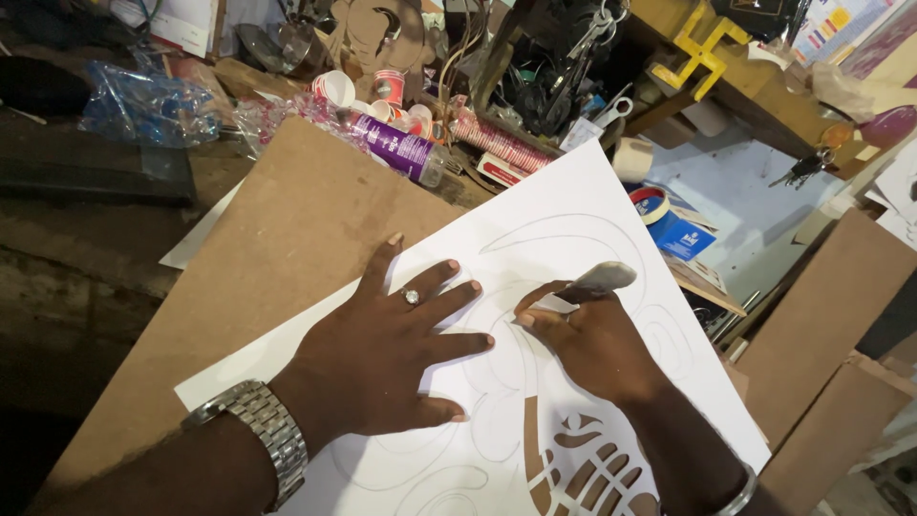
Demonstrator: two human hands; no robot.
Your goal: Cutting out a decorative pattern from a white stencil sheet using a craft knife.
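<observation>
Head view: the left hand is laid flat, fingers spread, on a white paper sheet, and a ring is worn on one finger while a metal watch is seen at the wrist. The right hand is closed around a small craft knife with a pale handle, and its tip is pressed on the sheet just beside the left fingertips. Curved pencil lines are drawn over the sheet, and near its lower edge a pattern of cut-out openings is seen, through which brown shows. The sheet is carried by a brown board, of which the left part is left uncovered. Beyond the far edge of the board a purple bottle is lying on its side, next to paper cups and crumpled plastic wrap. Near the sheet's right corner a roll of tape is placed.
</observation>
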